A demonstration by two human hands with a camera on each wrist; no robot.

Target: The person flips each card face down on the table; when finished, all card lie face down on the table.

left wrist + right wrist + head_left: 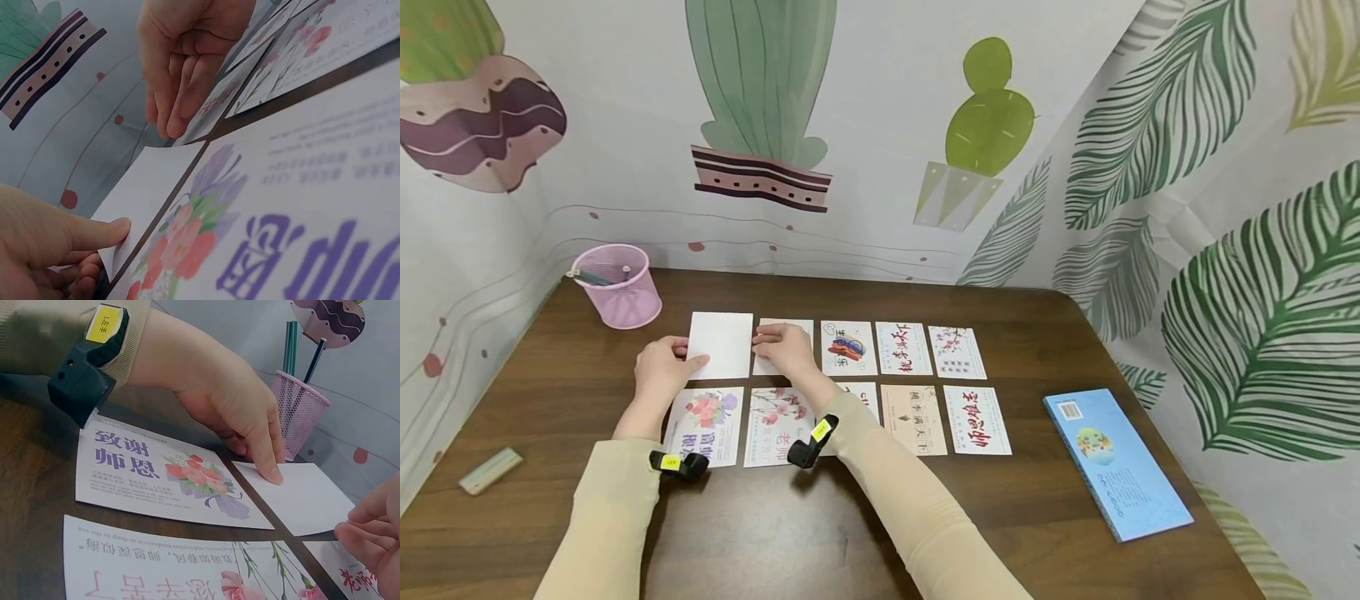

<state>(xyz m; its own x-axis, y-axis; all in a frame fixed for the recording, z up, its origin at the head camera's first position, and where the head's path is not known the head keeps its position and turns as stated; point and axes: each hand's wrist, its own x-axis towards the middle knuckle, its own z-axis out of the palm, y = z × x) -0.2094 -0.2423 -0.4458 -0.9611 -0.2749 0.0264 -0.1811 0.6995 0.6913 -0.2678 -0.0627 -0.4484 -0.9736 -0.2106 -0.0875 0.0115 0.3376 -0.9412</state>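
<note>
Table (752, 533): brown, wood-grained; work flat against it.
Printed cards (913, 419): two rows; take their edges as alignment reference.
Left hand (658, 373): pinches the blank card (721, 346) at its left edge, thumb on top; grip lightly to avoid creasing.
Right hand (790, 348): fingers loosely extended by the opposite edge; contact, I cannot tell.
Blank card: back row, left end; keep square.

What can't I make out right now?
Blank white square card: underside faces down, all views.
Lower row's middle white printed card: beige right sleeve covers part, head view.
Light-blue rectangular book: small text unreadable, head view.
Bare right hand: cut off by right wrist view's edge.
</note>
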